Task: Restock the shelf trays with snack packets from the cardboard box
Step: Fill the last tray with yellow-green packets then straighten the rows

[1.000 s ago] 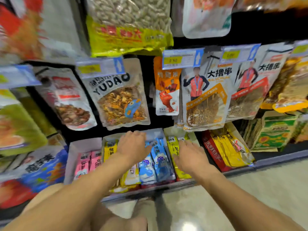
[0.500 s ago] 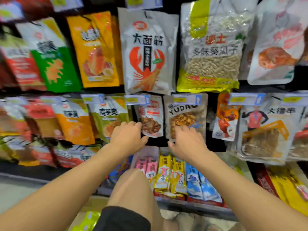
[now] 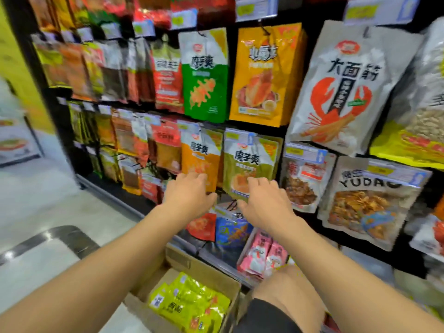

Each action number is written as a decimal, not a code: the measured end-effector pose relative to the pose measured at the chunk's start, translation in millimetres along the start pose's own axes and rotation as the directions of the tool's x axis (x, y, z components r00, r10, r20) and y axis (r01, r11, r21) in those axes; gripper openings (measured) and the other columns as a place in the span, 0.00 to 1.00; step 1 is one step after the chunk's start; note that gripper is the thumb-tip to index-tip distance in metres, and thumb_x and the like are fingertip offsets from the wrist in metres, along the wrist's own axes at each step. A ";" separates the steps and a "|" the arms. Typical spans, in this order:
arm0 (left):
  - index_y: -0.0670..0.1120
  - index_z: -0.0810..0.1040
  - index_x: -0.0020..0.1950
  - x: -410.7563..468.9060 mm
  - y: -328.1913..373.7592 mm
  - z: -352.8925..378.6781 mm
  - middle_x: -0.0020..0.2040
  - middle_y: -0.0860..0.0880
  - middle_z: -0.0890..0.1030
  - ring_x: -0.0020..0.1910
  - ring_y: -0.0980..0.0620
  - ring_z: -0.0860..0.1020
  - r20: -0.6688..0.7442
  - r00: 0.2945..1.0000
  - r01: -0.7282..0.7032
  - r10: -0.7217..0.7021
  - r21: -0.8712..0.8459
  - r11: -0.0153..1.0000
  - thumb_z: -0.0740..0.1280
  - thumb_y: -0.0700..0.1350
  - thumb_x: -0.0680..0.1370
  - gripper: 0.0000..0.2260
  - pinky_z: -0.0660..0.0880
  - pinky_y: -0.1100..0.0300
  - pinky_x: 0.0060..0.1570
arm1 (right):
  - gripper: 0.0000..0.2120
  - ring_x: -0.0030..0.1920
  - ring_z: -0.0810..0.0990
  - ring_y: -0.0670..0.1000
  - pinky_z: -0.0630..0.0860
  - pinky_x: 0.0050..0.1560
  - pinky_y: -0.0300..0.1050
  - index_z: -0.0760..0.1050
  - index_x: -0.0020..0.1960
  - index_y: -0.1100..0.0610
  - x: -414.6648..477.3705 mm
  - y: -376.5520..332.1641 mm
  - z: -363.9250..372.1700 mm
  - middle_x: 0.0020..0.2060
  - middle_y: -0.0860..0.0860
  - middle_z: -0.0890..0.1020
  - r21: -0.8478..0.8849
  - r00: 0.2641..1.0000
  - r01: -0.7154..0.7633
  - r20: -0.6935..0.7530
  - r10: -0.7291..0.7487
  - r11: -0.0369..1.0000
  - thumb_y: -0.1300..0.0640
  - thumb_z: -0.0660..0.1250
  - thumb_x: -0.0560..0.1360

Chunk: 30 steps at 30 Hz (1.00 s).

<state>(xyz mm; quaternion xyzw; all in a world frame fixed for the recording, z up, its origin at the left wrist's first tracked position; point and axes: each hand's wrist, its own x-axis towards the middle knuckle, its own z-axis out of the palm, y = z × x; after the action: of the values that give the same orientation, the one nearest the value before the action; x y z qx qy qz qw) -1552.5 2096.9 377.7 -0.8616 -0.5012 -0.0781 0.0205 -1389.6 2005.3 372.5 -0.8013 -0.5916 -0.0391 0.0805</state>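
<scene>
Cardboard box [image 3: 192, 263] of yellow-green packets [image 3: 187, 306] sits low, below your hands and back toward you, under your left forearm, so your left hand [image 3: 189, 191] is nearer; it and your right hand [image 3: 264, 200] hold nothing, fingers loosely spread.

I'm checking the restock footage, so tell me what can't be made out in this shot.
Head view:
- Cardboard box: partly hidden by the left forearm, so the count of yellow-green packets is unknown.
- Pink packets: tray beyond them hidden by the right forearm and knee.
- Price tags: blurred, unreadable.
- Far-left hanging packets: motion-blurred.
</scene>
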 end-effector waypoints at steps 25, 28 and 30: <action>0.41 0.69 0.67 -16.3 -154.3 349.1 0.66 0.39 0.74 0.65 0.38 0.73 0.591 0.634 0.719 -0.498 -0.216 0.660 0.63 0.61 0.78 0.27 0.71 0.50 0.61 | 0.26 0.69 0.70 0.61 0.70 0.65 0.57 0.64 0.72 0.57 79.2 -114.5 336.5 0.68 0.57 0.72 0.069 0.840 0.115 0.526 -0.134 0.991 0.44 0.62 0.80; 0.40 0.67 0.69 -19.9 -139.5 382.5 0.68 0.39 0.73 0.67 0.39 0.73 0.661 0.540 0.824 -0.521 -0.289 0.488 0.66 0.59 0.77 0.30 0.72 0.51 0.63 | 0.27 0.70 0.68 0.60 0.68 0.67 0.56 0.62 0.74 0.56 77.2 -104.5 366.0 0.70 0.56 0.71 0.099 0.806 0.100 0.575 -0.139 0.990 0.45 0.62 0.80; 0.40 0.66 0.70 -20.9 -130.3 409.9 0.68 0.40 0.74 0.66 0.40 0.74 0.720 0.449 0.891 -0.530 -0.313 0.329 0.67 0.58 0.76 0.30 0.72 0.52 0.63 | 0.29 0.72 0.67 0.60 0.67 0.69 0.56 0.60 0.76 0.55 75.3 -97.0 385.4 0.71 0.56 0.69 0.122 0.786 0.077 0.603 -0.135 0.990 0.44 0.62 0.80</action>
<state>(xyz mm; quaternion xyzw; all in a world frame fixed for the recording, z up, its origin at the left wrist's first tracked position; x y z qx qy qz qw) -1628.9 2190.2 -35.7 -0.4643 -0.7609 -0.0269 -0.4524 -1472.3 2171.6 13.2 -0.7321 -0.6310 0.2436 -0.0806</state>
